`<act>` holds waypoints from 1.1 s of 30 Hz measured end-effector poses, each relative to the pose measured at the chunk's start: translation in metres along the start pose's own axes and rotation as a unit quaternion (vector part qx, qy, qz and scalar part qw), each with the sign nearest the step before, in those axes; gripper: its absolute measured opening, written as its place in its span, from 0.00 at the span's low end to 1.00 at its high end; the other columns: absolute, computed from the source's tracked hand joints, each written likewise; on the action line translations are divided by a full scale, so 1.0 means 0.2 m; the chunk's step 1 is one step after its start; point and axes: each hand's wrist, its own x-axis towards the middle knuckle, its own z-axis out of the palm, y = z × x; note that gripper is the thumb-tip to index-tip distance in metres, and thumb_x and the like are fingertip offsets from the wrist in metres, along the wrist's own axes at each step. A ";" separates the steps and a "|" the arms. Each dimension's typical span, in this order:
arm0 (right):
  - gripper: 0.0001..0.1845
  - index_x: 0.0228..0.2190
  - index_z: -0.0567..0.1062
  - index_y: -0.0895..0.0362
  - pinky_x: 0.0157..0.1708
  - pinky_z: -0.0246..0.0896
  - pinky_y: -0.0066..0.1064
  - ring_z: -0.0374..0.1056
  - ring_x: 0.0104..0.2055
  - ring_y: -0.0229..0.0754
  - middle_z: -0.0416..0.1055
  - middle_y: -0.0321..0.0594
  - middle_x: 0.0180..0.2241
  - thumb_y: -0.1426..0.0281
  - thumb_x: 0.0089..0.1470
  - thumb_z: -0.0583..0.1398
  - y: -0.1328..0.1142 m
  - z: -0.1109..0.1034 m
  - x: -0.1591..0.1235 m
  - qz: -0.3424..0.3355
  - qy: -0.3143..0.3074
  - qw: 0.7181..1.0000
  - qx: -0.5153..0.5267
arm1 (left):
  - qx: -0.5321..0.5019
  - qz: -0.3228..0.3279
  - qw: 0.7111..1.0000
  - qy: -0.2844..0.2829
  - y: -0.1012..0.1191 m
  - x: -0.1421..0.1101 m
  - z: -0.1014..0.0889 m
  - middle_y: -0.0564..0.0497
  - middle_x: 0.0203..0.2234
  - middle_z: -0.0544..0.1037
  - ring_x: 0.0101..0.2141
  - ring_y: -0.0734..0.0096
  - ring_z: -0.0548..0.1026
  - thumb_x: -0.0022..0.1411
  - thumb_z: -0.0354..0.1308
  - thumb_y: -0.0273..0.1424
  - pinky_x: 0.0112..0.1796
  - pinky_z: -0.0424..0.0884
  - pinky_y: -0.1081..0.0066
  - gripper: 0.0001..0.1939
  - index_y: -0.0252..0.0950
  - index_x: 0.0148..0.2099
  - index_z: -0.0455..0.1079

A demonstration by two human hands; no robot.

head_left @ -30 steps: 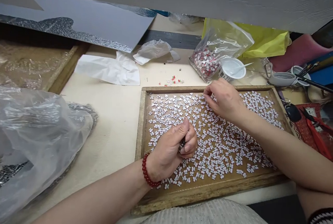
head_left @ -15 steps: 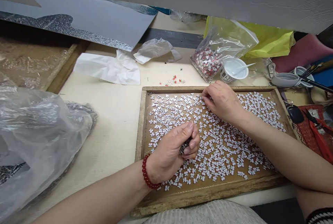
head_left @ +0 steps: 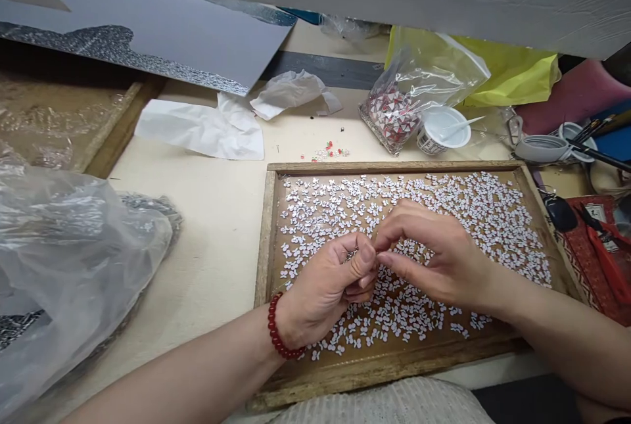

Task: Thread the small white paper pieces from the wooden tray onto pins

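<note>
A shallow wooden tray (head_left: 266, 240) in front of me is covered with several small white bow-shaped pieces (head_left: 473, 213). My left hand (head_left: 325, 286), a red bead bracelet on its wrist, is curled over the tray's left half and grips a clump of small dark metal parts between thumb and fingers. My right hand (head_left: 438, 253) is beside it, fingertips meeting the left thumb. Its thumb and forefinger are pinched together; what they hold is too small to see.
A clear bag of red-and-white pieces (head_left: 394, 115) and a white cup with a spoon (head_left: 441, 129) stand behind the tray. Crumpled white paper (head_left: 207, 128) lies at the back left. A large clear plastic bag (head_left: 69, 259) fills the left. Red pliers (head_left: 604, 246) lie at the right.
My right hand has drawn back from the tray's far edge to meet my left hand at the middle. The left hand has lifted slightly and stayed closed.
</note>
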 end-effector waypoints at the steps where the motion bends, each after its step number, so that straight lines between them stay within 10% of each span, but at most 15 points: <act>1: 0.03 0.32 0.71 0.58 0.35 0.62 0.30 0.64 0.33 0.35 0.71 0.37 0.29 0.76 0.53 0.58 -0.01 0.01 -0.01 0.002 0.005 1.000 0.013 | 0.005 -0.003 1.000 0.001 0.00 0.00 0.00 0.60 0.16 0.58 0.18 0.84 0.50 0.60 0.59 0.38 0.20 0.45 0.78 0.17 0.34 0.27 0.59; 8: 0.04 0.29 0.69 0.57 0.32 0.62 0.30 0.64 0.31 0.35 0.70 0.36 0.26 0.77 0.52 0.58 0.00 0.00 -0.01 -0.006 0.047 0.999 0.000 | -0.003 -0.009 1.000 -0.001 0.01 -0.01 0.01 0.58 0.18 0.61 0.18 0.83 0.51 0.61 0.56 0.42 0.20 0.46 0.77 0.16 0.33 0.30 0.64; 12: 0.06 0.27 0.69 0.56 0.32 0.60 0.31 0.64 0.30 0.37 0.71 0.37 0.26 0.76 0.53 0.57 0.13 -0.08 0.05 0.026 0.121 0.970 -0.208 | -0.027 -0.016 0.999 0.017 0.03 -0.01 0.01 0.56 0.19 0.61 0.19 0.82 0.52 0.68 0.45 0.39 0.21 0.49 0.77 0.18 0.32 0.35 0.68; 19: 0.04 0.25 0.70 0.57 0.35 0.56 0.33 0.61 0.33 0.41 0.70 0.38 0.27 0.76 0.50 0.57 0.36 -0.11 0.13 0.088 0.047 0.938 -0.331 | -0.012 -0.021 1.000 0.012 0.02 0.00 0.01 0.57 0.22 0.63 0.18 0.85 0.52 0.66 0.51 0.30 0.21 0.48 0.78 0.09 0.31 0.43 0.68; 33: 0.06 0.27 0.70 0.57 0.36 0.51 0.34 0.59 0.35 0.42 0.69 0.40 0.28 0.73 0.55 0.54 0.38 -0.08 0.16 0.107 0.012 0.916 -0.386 | -0.004 -0.009 1.000 0.000 0.01 -0.01 0.00 0.57 0.17 0.64 0.17 0.84 0.51 0.64 0.54 0.34 0.20 0.45 0.77 0.12 0.32 0.30 0.65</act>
